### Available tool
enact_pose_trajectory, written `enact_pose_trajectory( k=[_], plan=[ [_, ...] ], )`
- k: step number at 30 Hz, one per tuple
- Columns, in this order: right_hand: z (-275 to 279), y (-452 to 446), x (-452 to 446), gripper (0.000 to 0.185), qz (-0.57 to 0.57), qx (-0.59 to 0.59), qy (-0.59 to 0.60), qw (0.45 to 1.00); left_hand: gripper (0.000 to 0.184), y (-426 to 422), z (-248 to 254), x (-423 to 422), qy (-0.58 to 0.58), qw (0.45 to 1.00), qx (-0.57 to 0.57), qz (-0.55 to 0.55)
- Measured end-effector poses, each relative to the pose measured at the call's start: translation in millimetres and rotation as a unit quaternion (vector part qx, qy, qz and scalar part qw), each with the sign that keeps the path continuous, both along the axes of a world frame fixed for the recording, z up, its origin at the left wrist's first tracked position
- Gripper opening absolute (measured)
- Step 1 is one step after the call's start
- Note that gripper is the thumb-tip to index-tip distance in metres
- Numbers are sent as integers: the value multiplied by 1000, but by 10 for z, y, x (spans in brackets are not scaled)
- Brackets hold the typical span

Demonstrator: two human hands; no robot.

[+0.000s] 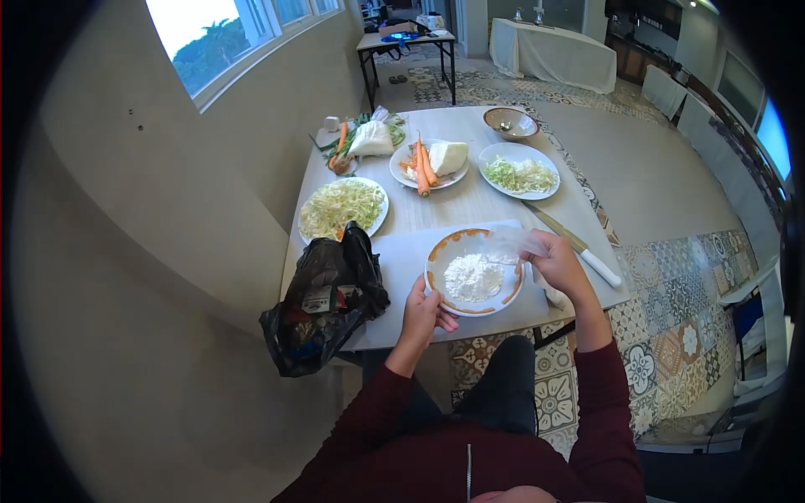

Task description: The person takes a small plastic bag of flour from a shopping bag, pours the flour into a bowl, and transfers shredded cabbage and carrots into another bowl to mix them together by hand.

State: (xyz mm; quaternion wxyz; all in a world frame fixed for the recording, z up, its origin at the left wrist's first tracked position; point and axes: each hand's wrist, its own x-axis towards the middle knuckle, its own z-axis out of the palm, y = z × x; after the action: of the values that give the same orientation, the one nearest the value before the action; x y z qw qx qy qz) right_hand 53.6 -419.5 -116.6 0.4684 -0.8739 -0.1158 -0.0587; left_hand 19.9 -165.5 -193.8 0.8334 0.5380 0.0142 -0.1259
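My left hand [426, 315] grips the near left rim of a white bowl [438, 289] with a brown-patterned edge. A heap of white powder [474, 278] lies inside it. Over the bowl's right side, my right hand [553, 258] is closed on a clear plastic bag [506, 243], whose open end hangs above the powder. Whether any powder is left in the bag I cannot tell. Beneath the bowl is a white cutting board [401, 260]. A knife with a white handle [600, 267] lies to the right of my right hand.
At left, a black plastic bag [323, 293] hangs over the table edge beside a plate of shredded cabbage [342, 208]. Farther back are a plate with carrots [423, 168] and a cabbage piece, another plate of shreds [521, 174], a brown bowl [511, 123] and bagged vegetables [369, 138].
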Motion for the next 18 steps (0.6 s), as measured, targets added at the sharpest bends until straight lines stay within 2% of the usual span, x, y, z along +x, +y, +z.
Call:
enact_pose_trajectory(
  k=[5, 11, 18],
  plan=[
    [-168, -40, 31, 23, -12, 110, -5, 994, 45, -75, 93, -30, -35, 999, 27, 14],
    [-244, -71, 41, 21, 8, 228, 7, 974, 43, -62, 124, 46, -44, 998, 6, 47],
    [-175, 13, 78, 13, 7, 268, 5, 963, 42, -70, 139, 88, -52, 997, -9, 64]
  ],
)
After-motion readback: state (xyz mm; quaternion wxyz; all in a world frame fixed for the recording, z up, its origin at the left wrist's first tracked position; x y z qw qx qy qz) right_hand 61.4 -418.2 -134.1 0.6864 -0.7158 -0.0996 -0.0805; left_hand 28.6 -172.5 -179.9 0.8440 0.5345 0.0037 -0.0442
